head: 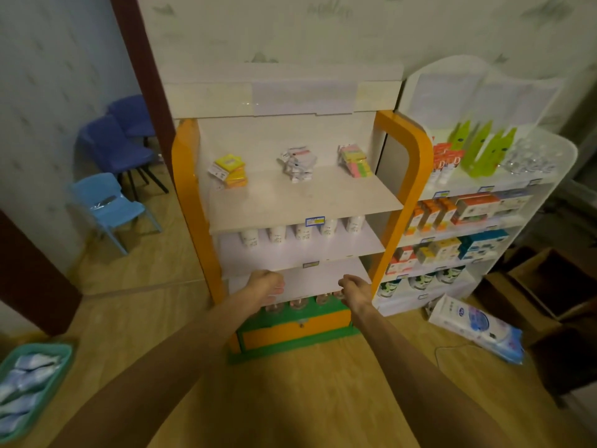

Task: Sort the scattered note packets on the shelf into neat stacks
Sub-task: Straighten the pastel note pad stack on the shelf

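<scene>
Looking nearly done: three note packet stacks on the top shelf [303, 202] — yellow-orange stack [230, 171] near left edge, white stack [298, 163] mid, pastel stack [353, 160] near right edge. Left hand [266, 284] and right hand [353, 291] loosely curled, holding nothing, well below.

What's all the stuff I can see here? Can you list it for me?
note packets: three piles, yellow-orange, white, pastel; top shelf
cups: five, white; second shelf
jars: a row, clear; bottom shelf
chairs: about three, blue; left
basket: one, teal, holds white packs; floor, lower left
white rack: one; right, holds boxes, green bottles
tissue pack: one, white-blue; floor, right
left hand: holds nothing, fingers loosely curled
right hand: holds nothing, fingers loosely curled
</scene>
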